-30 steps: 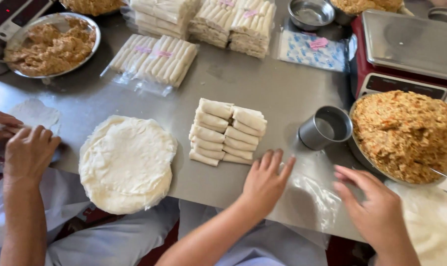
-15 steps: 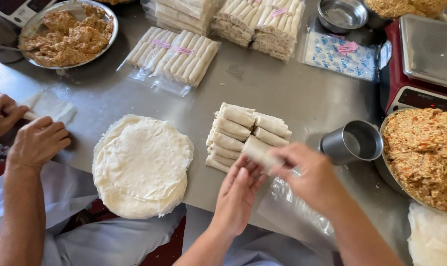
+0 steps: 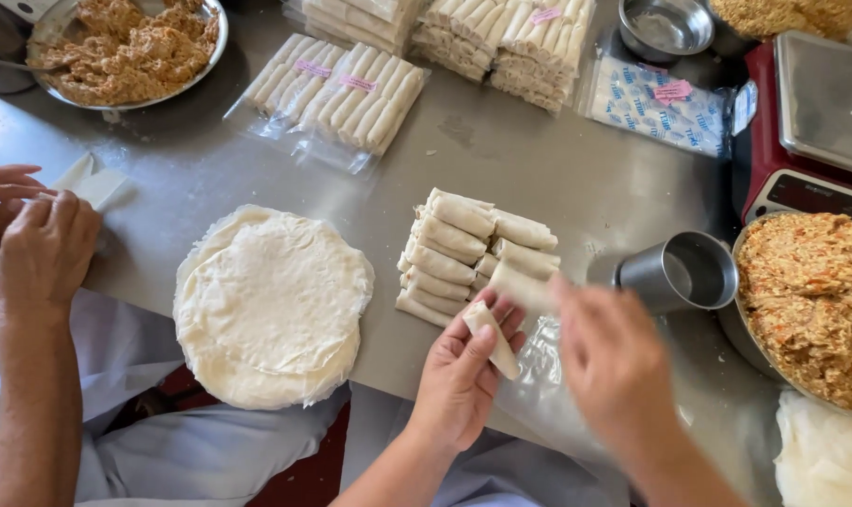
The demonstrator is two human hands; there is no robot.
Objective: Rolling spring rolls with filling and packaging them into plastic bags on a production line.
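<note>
Pale, floury spring roll (image 3: 495,336) lies across left hand (image 3: 464,376); short, cylindrical.

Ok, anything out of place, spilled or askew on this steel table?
Nothing stands out. The pale rolled spring rolls lie stacked in neat rows, the round stack of white wrappers sits flat, and both bowls of orange-brown filling look contained. The left hand holds one roll; the right hand is blurred.
</note>
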